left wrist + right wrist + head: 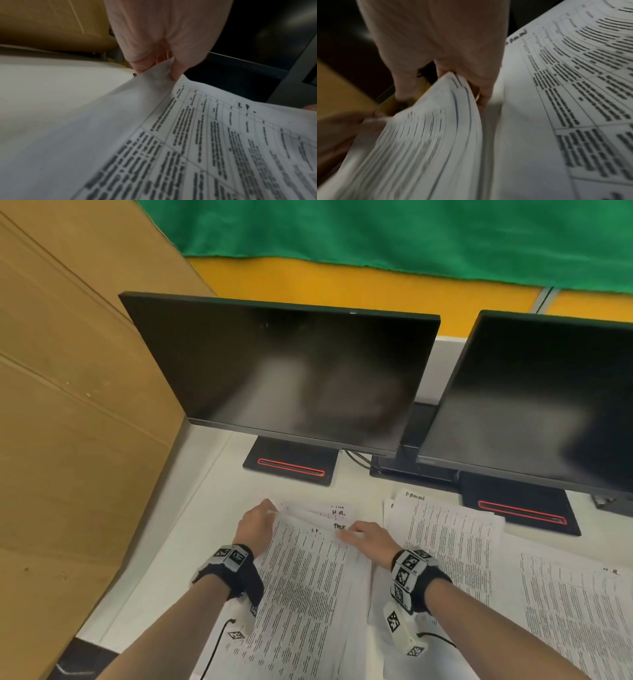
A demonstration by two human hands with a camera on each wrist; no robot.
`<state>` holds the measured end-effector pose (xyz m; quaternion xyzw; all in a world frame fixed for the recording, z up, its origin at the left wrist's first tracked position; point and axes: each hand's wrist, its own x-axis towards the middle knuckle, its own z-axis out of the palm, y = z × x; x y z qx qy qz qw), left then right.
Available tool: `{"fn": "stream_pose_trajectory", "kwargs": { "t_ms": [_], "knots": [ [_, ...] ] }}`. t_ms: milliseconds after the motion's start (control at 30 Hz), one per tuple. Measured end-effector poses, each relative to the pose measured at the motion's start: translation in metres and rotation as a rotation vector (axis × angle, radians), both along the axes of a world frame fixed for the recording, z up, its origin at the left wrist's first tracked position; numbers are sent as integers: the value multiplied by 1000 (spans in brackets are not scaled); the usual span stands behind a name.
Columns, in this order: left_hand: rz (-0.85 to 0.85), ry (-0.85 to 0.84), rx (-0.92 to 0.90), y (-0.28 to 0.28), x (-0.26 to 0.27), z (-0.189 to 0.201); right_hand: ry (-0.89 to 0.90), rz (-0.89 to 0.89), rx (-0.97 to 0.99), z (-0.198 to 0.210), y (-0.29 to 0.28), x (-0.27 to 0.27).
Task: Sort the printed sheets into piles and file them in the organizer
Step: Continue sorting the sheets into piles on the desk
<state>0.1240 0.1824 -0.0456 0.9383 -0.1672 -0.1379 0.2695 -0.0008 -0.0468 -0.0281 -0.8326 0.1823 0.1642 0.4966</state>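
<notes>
Both hands' fingers [176, 70] pinch printed sheets [308, 577].

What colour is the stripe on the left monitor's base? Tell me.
Red, a thin outlined stripe on the black monitor base; the head view shows it best.

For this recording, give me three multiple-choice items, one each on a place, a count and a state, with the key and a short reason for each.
1. Where does the stack of sheets being handled lie?
A. In front of the left monitor
B. On the wooden partition
C. Behind the right monitor

2. How many monitors stand on the desk?
A. One
B. Two
C. Three

3. What is the left hand doing?
A. Resting flat on the desk
B. Pinching the far left corner of a sheet
C. Touching a screen

Key: 1 A, the stack lies just before that monitor's base; 2 B, a second, the right monitor, stands beside the first; 3 B, the left wrist view shows the fingers nipping the corner.
</notes>
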Motion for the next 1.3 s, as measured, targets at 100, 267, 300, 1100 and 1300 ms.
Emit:
{"fn": "stream_pose_trajectory", "kwargs": {
  "t_ms": [100, 267, 300, 1100, 1300],
  "knots": [
    [101, -19, -60, -4, -1, 2, -129, 141, -235, 2, 9, -8],
    [206, -112, -21, -3, 17, 13, -491, 406, -589, -10, 16, -20],
    [179, -65, 67, -3, 22, 14, -533, 423, -633, -14, 17, -22],
    [55, 208, 72, 11, 38, 16, -507, 443, -772, -18, 18, -24],
    [1, 45, 175, 8, 40, 27, -471, 521, -849, -19, 17, -24]
  ]
}}
